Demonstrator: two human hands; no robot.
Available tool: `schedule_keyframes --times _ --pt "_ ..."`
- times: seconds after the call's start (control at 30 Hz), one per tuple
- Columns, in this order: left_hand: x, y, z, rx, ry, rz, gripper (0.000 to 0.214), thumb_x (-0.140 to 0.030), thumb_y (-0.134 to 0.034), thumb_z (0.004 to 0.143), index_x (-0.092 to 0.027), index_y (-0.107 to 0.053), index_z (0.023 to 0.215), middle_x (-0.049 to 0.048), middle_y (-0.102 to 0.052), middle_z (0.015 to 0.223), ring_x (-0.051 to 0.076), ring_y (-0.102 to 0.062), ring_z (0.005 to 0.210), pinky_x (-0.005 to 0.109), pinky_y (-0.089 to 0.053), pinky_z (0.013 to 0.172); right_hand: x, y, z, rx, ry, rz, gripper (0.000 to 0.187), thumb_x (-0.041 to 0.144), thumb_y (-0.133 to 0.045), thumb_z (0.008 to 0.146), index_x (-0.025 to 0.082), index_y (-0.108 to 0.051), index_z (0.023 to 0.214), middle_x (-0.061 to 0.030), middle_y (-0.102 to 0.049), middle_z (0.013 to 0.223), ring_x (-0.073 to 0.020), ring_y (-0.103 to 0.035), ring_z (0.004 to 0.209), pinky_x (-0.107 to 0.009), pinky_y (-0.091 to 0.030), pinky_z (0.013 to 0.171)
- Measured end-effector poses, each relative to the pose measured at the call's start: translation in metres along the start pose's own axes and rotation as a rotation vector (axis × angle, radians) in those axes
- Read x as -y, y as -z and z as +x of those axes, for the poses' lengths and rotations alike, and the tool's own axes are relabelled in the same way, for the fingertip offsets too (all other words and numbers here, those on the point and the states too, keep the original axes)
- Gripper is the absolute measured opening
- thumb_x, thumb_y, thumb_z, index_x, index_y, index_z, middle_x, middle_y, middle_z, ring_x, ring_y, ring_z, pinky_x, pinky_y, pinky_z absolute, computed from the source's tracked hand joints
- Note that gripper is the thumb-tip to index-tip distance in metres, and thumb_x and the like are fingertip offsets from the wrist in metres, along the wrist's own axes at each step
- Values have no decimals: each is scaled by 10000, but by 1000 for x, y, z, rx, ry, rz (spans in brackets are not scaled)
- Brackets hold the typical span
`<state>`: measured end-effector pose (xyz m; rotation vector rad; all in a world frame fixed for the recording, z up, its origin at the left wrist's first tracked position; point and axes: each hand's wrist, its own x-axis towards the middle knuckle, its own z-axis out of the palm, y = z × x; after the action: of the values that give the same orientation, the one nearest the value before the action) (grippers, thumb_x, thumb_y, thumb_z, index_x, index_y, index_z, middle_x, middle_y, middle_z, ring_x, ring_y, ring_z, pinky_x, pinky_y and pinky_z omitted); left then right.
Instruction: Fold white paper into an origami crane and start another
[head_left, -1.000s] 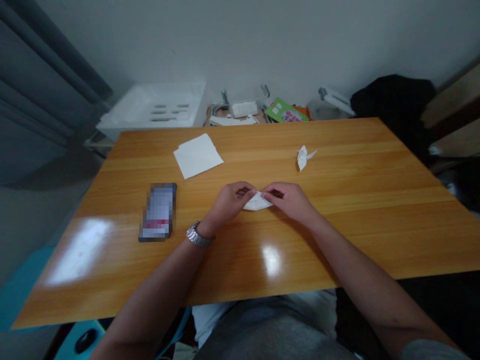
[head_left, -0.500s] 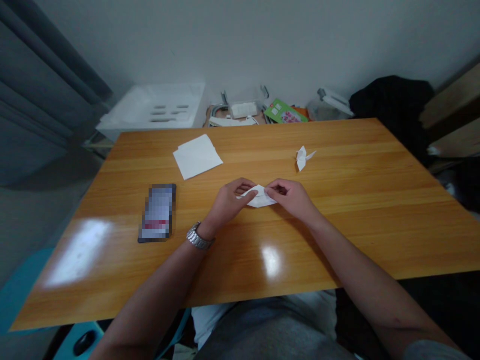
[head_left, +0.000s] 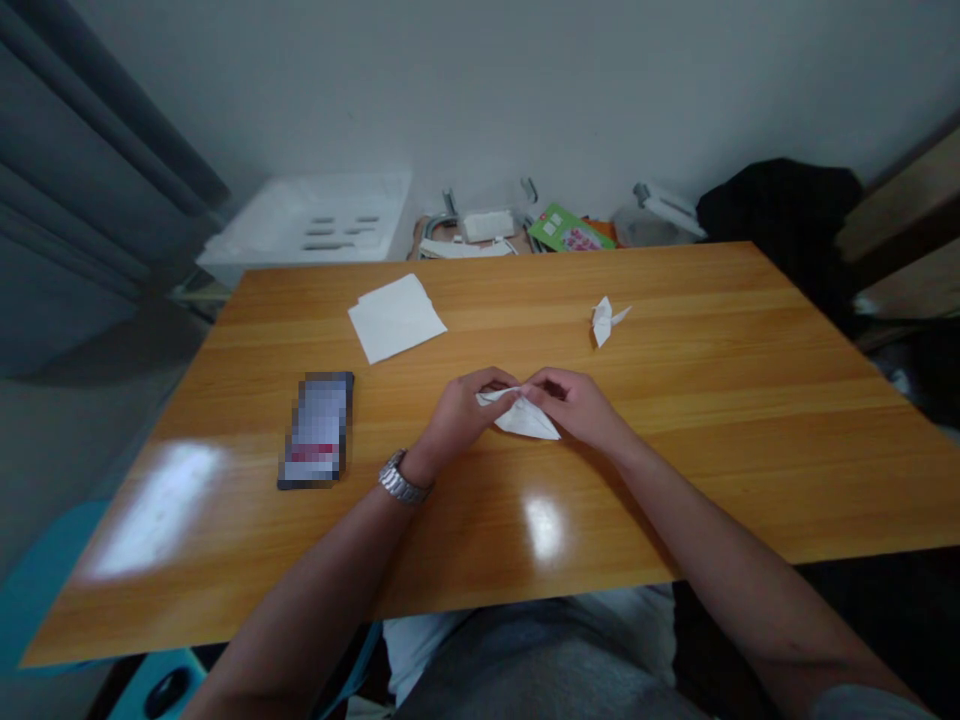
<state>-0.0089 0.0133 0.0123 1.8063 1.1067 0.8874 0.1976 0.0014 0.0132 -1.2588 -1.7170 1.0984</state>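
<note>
Between my two hands is a folded piece of white paper (head_left: pixel 529 421), its wide part pointing down and to the right. My left hand (head_left: pixel 465 408) pinches its left side, thumb on top and fingers behind. My right hand (head_left: pixel 577 400) pinches its upper edge near the middle, the thumb close to the left thumb. The fingertips behind the paper are partly hidden. Farther back on the right stands a small white origami crane (head_left: pixel 603 322). Some white paper sheets (head_left: pixel 397 318) lie flat at the back left.
A phone (head_left: pixel 316 430) with a blurred screen lies on the wooden table (head_left: pixel 750 430) to the left. Behind the table are a white plastic tray (head_left: pixel 300 215), a green booklet (head_left: pixel 566 229) and a dark cloth heap (head_left: pixel 780 205). A blue chair (head_left: pixel 52 585) stands at the left.
The fingertips have come together at the paper's upper edge. My right hand has shifted left along it, and the paper now tilts with its right end lower and more exposed.
</note>
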Motion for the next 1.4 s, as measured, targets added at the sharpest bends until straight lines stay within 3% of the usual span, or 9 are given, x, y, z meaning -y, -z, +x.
schedule_keyframes --times 0.17,0.33,0.47,0.93,1.27,1.4 --pt "-6 1 0 -15 0 -29 239 -368 -726 878 -177 -733 1021 61 -766 997 180 -714 904 265 -569 787 -3 0 2 -47 -28 5 273 439 -648 907 182 -723 852 -40 -736 805 -189 -643 734 -298 -466 679" --pt "-10 3 -1 -1 43 -234 314 -364 -717 876 -162 -709 1116 94 -761 1069 181 -735 908 277 -611 792 -7 1 5 -119 -64 86 249 426 -673 877 185 -715 833 -41 -732 808 -190 -642 746 -308 -475 709" --pt "-10 5 -1 -74 24 -184 261 -361 -680 907 -158 -741 1059 89 -775 1059 184 -739 937 286 -605 860 -9 1 5 -141 -62 76 244 422 -665 884 189 -702 819 -32 -715 785 -182 -622 729 -302 -464 694" --pt "-7 6 1 -134 54 -224 349 -445 -669 925 -145 -775 1066 99 -785 1052 197 -736 930 290 -597 847 -3 1 2 -20 -41 64 277 451 -663 908 186 -739 892 -47 -761 877 -198 -664 802 -313 -488 750" --pt "-3 2 2 -151 198 -458 340 -411 -602 926 -137 -737 1075 90 -751 1022 177 -731 879 307 -640 799 0 1 0 -27 -77 104 284 464 -691 886 188 -753 896 -46 -767 868 -193 -661 763 -314 -496 722" --pt "-3 2 1 -149 188 -423 332 -368 -567 938 -158 -702 1157 40 -726 853 156 -713 793 312 -644 776 -2 0 0 -38 -65 75 272 455 -688 890 191 -750 885 -45 -762 859 -195 -661 769 -313 -491 717"
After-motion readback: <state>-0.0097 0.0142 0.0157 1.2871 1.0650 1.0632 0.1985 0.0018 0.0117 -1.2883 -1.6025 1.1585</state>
